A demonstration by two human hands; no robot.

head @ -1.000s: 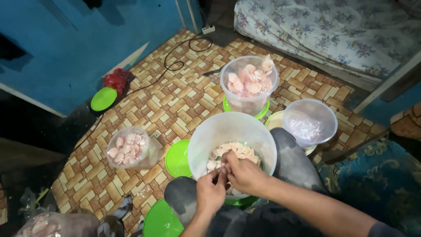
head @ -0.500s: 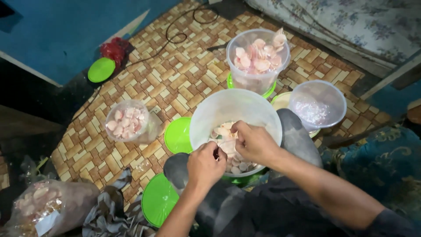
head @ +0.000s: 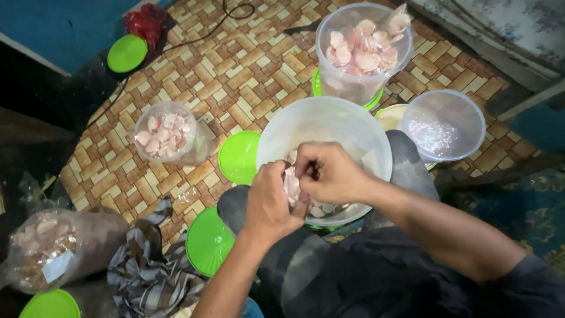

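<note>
A large translucent white tub [head: 329, 121] rests between my knees and holds pale pink and white crackers [head: 321, 209]. Both of my hands are inside its near side. My left hand [head: 272, 203] is closed around a small stack of crackers. My right hand [head: 329, 174] curls over the same stack from the right, fingertips pinched on the crackers. The two hands touch each other. Most of the tub's contents are hidden under my hands.
Beyond the tub stand a clear jar [head: 362, 50] full of pink crackers and a near-empty clear container [head: 444, 123]. A smaller filled jar [head: 165, 132] sits left. Green lids [head: 238, 156] [head: 209, 241] [head: 126, 53] lie on the patterned mat, with a bag of crackers [head: 50, 244] and a checked cloth [head: 150, 274] at lower left.
The view has dropped closer to the tub. My hands have come together over the crackers, and the left hand has closed on a stack.
</note>
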